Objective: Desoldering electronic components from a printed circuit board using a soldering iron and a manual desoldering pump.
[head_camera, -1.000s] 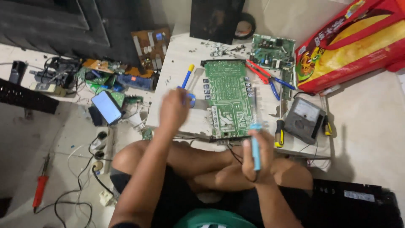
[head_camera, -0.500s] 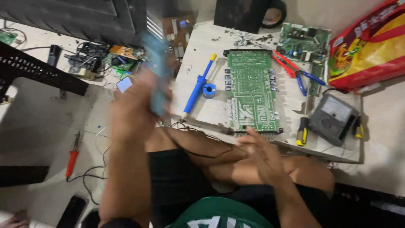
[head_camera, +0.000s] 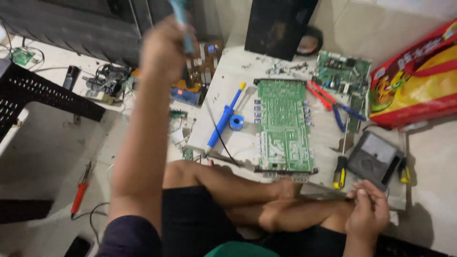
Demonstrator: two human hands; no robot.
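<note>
Left hand (head_camera: 164, 47) raised at 11 o'clock, fist wrapped round a blue-handled tool (head_camera: 181, 19); its tip is out of frame. Right hand (head_camera: 369, 212) low at 4 o'clock, fingers pressed together, just beside the grey multimeter (head_camera: 373, 159). Green circuit board (head_camera: 283, 126) lies flat on the bench (head_camera: 238, 76). I judge a steady, firm grip matters here.

Pale tiled floor (head_camera: 57, 157), low white work board (head_camera: 238, 71), dark speaker cabinet (head_camera: 278, 24) at back, even indoor light
</note>
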